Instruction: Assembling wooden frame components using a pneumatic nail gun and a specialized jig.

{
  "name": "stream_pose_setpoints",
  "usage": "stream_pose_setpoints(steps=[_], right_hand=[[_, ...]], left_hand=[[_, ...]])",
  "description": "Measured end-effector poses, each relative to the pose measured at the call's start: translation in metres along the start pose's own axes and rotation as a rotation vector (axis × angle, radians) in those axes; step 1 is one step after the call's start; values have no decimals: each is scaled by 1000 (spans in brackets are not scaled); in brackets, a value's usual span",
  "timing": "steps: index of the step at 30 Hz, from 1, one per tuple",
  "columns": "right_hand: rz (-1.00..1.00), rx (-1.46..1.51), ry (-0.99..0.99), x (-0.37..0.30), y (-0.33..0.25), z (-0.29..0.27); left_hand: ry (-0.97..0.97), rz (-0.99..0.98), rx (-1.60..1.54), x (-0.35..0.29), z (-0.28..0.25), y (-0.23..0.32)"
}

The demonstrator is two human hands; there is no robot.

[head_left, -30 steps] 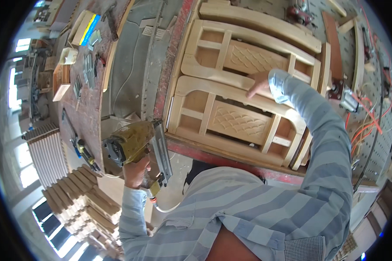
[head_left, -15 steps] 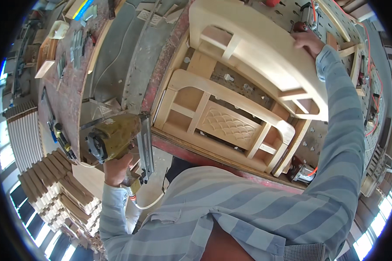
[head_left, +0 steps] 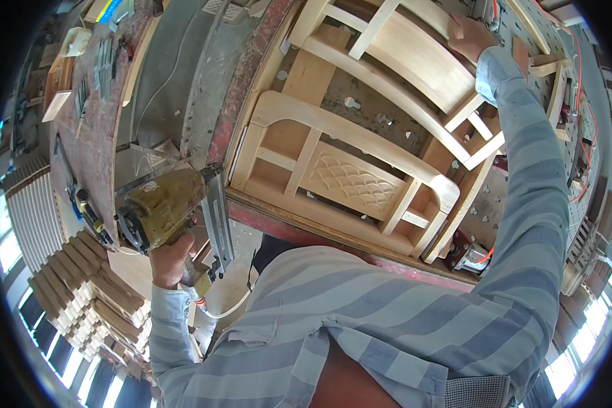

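Observation:
My left hand point(head_left: 172, 260) is closed round the grip of a yellowish, worn pneumatic nail gun point(head_left: 162, 206). Its long grey magazine points down beside the bench edge, and an air hose runs from the handle. At the far right, my right hand point(head_left: 470, 39) curls over the far edge of a pale wooden panel frame point(head_left: 415, 62). That frame has a smooth centre board and short crosspieces at its ends. Nearer me, a second wooden frame with a carved scale-pattern panel point(head_left: 352, 180) lies in the wooden jig point(head_left: 279, 81).
A metal clamp cylinder point(head_left: 470, 257) with an orange hose stands at the jig's near right corner. On the left, a reddish side table point(head_left: 92, 136) carries nail strips point(head_left: 104, 68) and tools. Stacked wooden pieces point(head_left: 92, 292) stand at lower left. The holed bench point(head_left: 517, 47) continues rightward.
The far panel frame has swung from a steep tilt to a flatter pose, showing its inner board and crosspieces. My right hand moved slightly farther away with it. The nail gun shifted slightly left.

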State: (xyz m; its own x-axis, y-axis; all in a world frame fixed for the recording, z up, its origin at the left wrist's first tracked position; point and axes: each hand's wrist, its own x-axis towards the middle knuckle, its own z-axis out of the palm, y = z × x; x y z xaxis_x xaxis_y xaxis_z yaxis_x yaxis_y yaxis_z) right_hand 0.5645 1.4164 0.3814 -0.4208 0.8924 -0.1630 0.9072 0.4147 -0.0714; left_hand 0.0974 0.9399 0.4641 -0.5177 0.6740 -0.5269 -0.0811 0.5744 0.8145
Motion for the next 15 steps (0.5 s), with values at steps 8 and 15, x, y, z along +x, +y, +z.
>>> stream_pose_setpoints(steps=[8, 15], right_hand=[[-207, 454, -256, -144, -170, 28], [379, 1377, -1089, -108, -142, 116]], left_hand=[[6, 60, 60, -7, 3, -1], [-4, -17, 13, -6, 5, 4]])
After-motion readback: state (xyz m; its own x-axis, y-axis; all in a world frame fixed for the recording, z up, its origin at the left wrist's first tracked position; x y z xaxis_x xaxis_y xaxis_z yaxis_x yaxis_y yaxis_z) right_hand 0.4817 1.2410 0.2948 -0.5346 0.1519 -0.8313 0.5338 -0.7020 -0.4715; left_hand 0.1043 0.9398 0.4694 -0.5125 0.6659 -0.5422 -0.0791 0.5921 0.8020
